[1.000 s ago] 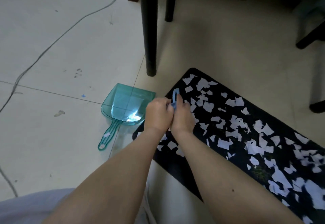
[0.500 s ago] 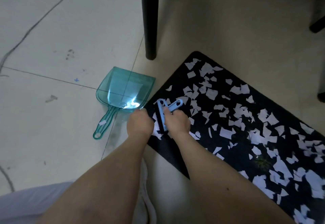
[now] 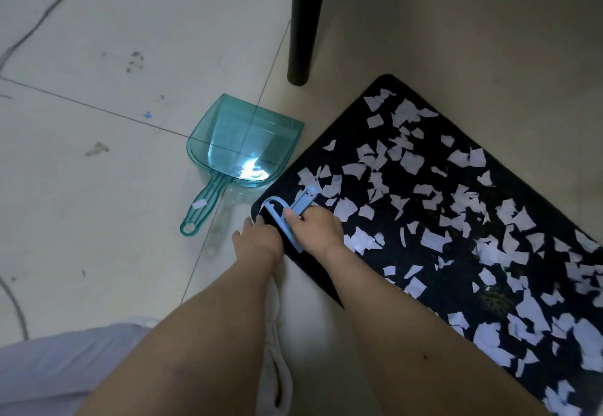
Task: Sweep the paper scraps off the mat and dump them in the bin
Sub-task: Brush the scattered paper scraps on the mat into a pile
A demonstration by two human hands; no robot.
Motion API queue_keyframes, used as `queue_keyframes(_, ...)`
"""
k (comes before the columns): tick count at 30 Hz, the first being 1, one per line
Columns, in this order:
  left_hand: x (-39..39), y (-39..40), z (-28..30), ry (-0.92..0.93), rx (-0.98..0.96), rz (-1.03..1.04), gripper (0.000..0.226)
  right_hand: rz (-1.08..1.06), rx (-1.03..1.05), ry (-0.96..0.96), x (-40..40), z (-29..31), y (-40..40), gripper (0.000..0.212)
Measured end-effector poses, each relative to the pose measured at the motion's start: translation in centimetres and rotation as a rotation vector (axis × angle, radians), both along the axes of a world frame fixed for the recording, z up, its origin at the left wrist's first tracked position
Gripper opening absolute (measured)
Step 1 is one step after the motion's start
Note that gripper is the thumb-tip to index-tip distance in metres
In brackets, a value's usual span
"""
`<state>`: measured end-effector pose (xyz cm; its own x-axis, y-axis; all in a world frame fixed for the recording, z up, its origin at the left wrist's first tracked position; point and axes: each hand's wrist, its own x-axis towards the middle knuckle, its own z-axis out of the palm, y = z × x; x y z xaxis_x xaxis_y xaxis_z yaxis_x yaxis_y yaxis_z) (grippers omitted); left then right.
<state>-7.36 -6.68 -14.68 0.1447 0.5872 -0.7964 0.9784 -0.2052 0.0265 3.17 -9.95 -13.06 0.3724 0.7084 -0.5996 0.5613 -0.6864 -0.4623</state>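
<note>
Head view, looking down at floor. Black mat [image 3: 434, 288] runs from centre toward 4 o'clock, strewn all over with white paper scraps [image 3: 434, 239]; none gathered yet by the look of it. Right hand [image 3: 315, 228] grips small blue brush [image 3: 287, 219] at the mat's near corner, fingers curled round the handle. Left hand [image 3: 259, 239] sits just beside it at 9 o'clock, fingertips touching the brush end or mat edge; cannot tell which, nor whether it pinches anything. Teal dustpan [image 3: 243, 151] lies on the tiles at about 11 o'clock of the hands, just off the mat corner, mouth facing away from the scraps. Bin not in view. Black furniture leg [image 3: 305, 20] stands at 12 o'clock.

Judgement: sweeping is only starting. To do it well, left hand should take the dustpan and turn its lip flat to the mat edge. Short low strokes toward the pan; light paper will flick away if brushed hard.
</note>
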Motion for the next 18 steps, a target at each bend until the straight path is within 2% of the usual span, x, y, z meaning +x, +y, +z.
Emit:
queue_keyframes(5, -0.4, 0.1, -0.7, 0.004, -0.053, -0.018, 0.050, 0.085, -0.038, -0.074, -0.4, 0.4, 0.7, 0.045)
queue_keyframes(10, -0.7, 0.0, -0.6, 0.015, -0.031, -0.040, 0.048, -0.300, 0.035, -0.318, 0.7, 1.7, -0.1, 0.049)
queue_keyframes(13, -0.6, -0.1, -0.4, 0.037, -0.015, -0.052, 0.046, -0.346, 0.117, -0.219, 0.8, 1.8, -0.7, 0.049)
queue_keyframes(16, -0.4, 0.1, -0.2, 0.065, -0.050, -0.029, 0.049, -0.201, 0.098, -0.010, -0.4, 1.5, -0.2, 0.046)
queue_keyframes(18, -0.3, 0.2, -0.1, 0.100, -0.068, -0.029, 0.053, -0.044, 0.026, 0.036, -1.1, 1.0, 0.4, 0.046)
